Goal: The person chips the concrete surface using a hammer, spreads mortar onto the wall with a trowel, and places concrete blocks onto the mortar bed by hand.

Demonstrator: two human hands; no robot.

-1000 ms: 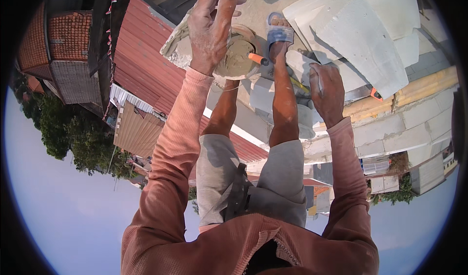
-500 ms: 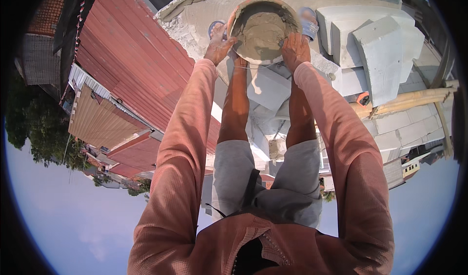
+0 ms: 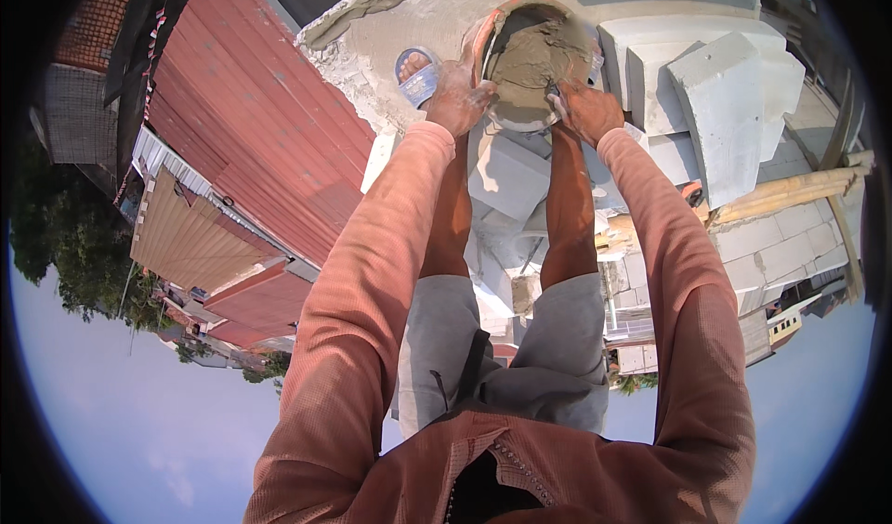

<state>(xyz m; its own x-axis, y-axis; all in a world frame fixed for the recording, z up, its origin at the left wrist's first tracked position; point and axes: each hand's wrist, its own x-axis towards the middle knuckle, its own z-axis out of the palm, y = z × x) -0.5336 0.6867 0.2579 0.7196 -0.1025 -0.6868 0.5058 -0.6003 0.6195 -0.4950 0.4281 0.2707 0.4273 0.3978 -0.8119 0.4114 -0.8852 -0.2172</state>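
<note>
A round bucket (image 3: 484, 39) with an orange rim holds grey wet mortar (image 3: 531, 67) and sits between my two arms, tilted a little. My left hand (image 3: 457, 99) is closed on the bucket's left side, its thumb at the rim. On the opposite side my right hand (image 3: 589, 111) grips the near right edge, fingertips over the rim beside the mortar. Smears of mortar whiten the fingers of both hands. The bucket's underside is hidden.
My left foot in a blue sandal (image 3: 418, 76) stands on the rough concrete ledge (image 3: 372, 55). Pale blocks (image 3: 720, 106) are stacked to the right, near bamboo poles (image 3: 780, 194). A red metal roof (image 3: 251, 124) slopes away at left. A grey block (image 3: 509, 176) lies between my legs.
The bucket has shifted right and turned slightly, with both hands moving along on it. More of the left sandal shows, while the bucket now covers most of the right one.
</note>
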